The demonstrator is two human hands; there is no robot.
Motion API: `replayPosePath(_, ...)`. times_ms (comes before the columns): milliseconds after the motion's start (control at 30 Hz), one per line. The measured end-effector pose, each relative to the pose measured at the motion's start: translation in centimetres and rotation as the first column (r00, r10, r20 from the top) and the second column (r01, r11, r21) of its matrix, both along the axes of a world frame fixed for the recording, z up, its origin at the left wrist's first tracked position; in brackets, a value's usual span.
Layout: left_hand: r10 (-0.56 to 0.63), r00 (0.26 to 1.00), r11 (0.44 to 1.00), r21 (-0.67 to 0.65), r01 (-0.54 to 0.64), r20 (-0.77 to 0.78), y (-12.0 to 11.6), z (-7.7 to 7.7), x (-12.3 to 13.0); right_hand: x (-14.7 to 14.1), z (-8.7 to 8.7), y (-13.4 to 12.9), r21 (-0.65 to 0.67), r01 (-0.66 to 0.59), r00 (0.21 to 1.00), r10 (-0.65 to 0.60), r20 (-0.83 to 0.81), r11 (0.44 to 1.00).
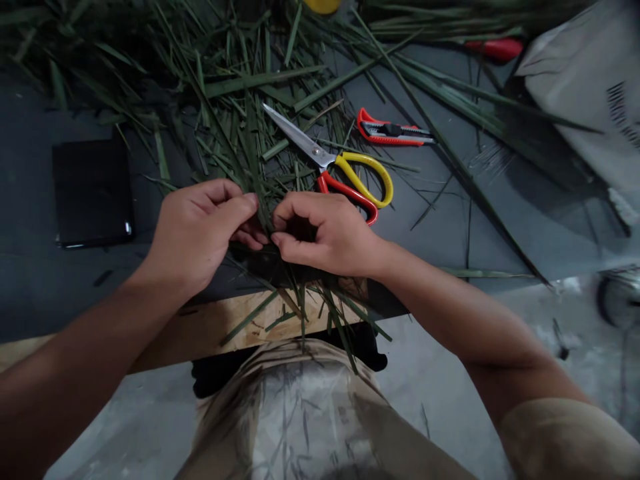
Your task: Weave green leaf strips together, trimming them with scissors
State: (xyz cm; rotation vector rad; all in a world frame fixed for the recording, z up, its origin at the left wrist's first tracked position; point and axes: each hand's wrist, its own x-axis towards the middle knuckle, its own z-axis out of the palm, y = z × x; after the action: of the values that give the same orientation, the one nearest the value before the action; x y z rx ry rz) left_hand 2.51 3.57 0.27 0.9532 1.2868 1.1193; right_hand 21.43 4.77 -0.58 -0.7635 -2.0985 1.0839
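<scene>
Between my two hands stand narrow green leaf strips, their lower part partly hidden by my fingers. My left hand is closed on the strips, thumb pressed against the curled fingers. On the other side, my right hand pinches at the same strips with thumb and forefinger, its fingertips almost touching those of the left. Just beyond the right hand lie scissors with one yellow and one red handle, blades slightly apart or closed, I cannot tell. A red utility knife rests farther right.
Cut leaf pieces heap across the back of the dark table. A black flat case lies at left. Long leaves stretch rightward toward a pale printed bag. Leaf scraps hang over the wooden front edge.
</scene>
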Motion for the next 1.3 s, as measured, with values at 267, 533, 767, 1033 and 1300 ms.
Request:
replayPosePath(267,0.020,1.000,1.000,0.005,-0.020,-0.019,0.0,0.1,-0.1,-0.2,0.0,-0.3,-0.058,0.031,0.999,-0.030,0.033,0.998)
replayPosePath(533,0.084,0.996,0.996,-0.023,-0.084,-0.019,0.1,0.4,0.1,-0.1,0.3,-0.2,-0.062,0.046,0.999,-0.044,0.028,0.997)
replayPosePath(767,0.058,0.998,0.998,-0.036,-0.058,-0.014,-0.1,0.3,0.1,0.1,0.3,0.0,-0.057,-0.009,0.999,0.012,0.053,0.998)
replayPosePath(1033,0.045,0.999,0.999,-0.029,-0.045,-0.001,-0.1,0.5,-0.1,0.0,0.4,0.0,-0.150,0.019,1.000,-0.016,0.023,0.988)
replayPosePath(1300,-0.137,0.973,0.991,-0.029,0.134,-0.186,-0.3,0.3,-0.9,-0.2,0.4,0.2,-0.336,0.049,0.996,-0.072,-0.055,0.941)
